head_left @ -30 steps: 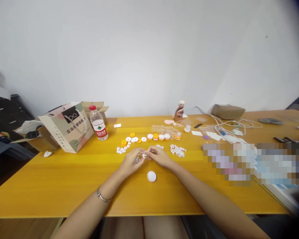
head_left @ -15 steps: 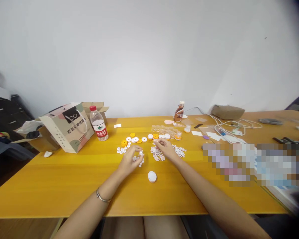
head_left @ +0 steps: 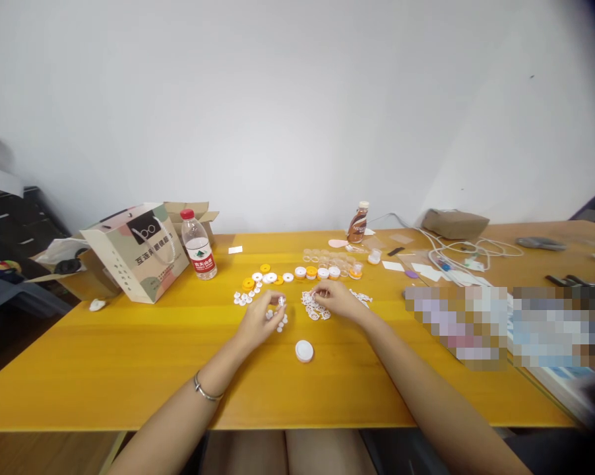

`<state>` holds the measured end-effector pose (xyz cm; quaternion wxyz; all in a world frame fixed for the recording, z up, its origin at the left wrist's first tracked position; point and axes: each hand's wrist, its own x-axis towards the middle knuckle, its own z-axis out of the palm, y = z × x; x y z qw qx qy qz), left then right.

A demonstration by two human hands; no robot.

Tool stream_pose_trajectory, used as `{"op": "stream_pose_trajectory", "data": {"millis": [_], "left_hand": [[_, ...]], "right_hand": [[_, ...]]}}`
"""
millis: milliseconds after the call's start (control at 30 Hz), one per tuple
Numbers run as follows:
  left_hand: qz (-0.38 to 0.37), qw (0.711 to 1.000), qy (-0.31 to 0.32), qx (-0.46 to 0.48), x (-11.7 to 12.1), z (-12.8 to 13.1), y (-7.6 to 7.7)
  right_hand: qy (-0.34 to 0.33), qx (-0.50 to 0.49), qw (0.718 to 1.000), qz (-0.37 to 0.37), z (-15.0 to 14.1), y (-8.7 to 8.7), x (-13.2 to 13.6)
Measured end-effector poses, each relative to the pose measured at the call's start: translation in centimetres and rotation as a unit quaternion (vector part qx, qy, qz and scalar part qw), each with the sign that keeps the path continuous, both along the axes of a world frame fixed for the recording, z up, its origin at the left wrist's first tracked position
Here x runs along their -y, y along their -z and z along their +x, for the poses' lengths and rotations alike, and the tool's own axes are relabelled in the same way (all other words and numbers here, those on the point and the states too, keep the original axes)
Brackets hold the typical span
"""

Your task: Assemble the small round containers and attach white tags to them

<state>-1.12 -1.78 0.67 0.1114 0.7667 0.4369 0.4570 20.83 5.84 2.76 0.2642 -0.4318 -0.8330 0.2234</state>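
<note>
My left hand [head_left: 258, 322] pinches a small white plastic piece [head_left: 281, 301] between thumb and fingertips. Below those fingers lie several small white round pieces [head_left: 280, 326]. My right hand [head_left: 338, 300] is closed at the fingertips over a pile of flat white openwork pieces [head_left: 318, 313]; whether it grips one is hidden. Nearer to me, a round white lid [head_left: 304, 351] lies by itself. Behind the hands is a row of white and orange round caps [head_left: 300, 272], and more small white knobbed pieces [head_left: 242, 299] sit at the left.
Clear plastic cups [head_left: 322, 255] stand behind the caps. At the left are a water bottle [head_left: 199, 251], a paper bag [head_left: 144, 257] and cardboard boxes [head_left: 198, 210]. A brown drink bottle [head_left: 357, 224], white cables [head_left: 438, 254] and paper cards [head_left: 429, 272] occupy the right side.
My right hand has come down and slightly toward me, from above the openwork pile onto it. The left hand keeps its pinch on the small white piece, nearly still.
</note>
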Motion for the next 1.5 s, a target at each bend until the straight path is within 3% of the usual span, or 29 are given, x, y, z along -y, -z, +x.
{"op": "stream_pose_trajectory", "data": {"millis": [233,500,733,967,1067,1233,1367,1500], "left_hand": [[0.002,1.000,0.006,-0.013,0.1,0.1,-0.2],[0.009,1.000,0.007,-0.026,0.1,0.2,-0.1],[0.025,0.998,0.021,-0.060,-0.1,0.2,-0.2],[-0.058,0.993,0.067,-0.072,0.2,0.7,0.0],[-0.100,0.990,0.084,-0.053,0.5,1.0,0.0],[-0.105,0.993,0.046,-0.015,0.4,1.0,0.2],[-0.096,0.992,-0.001,-0.083,0.3,0.9,-0.1],[-0.071,0.990,-0.001,-0.121,0.3,0.9,-0.4]], "right_hand": [[0.015,0.085,0.993,0.080,0.4,0.0,-0.4],[0.004,0.113,0.991,0.073,0.1,-0.5,0.5],[0.007,0.034,0.997,0.063,0.1,-0.3,0.2],[-0.139,-0.095,0.985,-0.030,-2.0,-0.5,2.7],[-0.163,-0.122,0.976,-0.073,-2.9,-0.2,3.6],[-0.152,-0.140,0.975,-0.083,-3.0,0.0,3.8],[-0.145,-0.151,0.975,-0.076,-2.9,-0.3,3.7],[-0.140,-0.170,0.969,-0.113,-2.9,-0.4,3.8]]}}
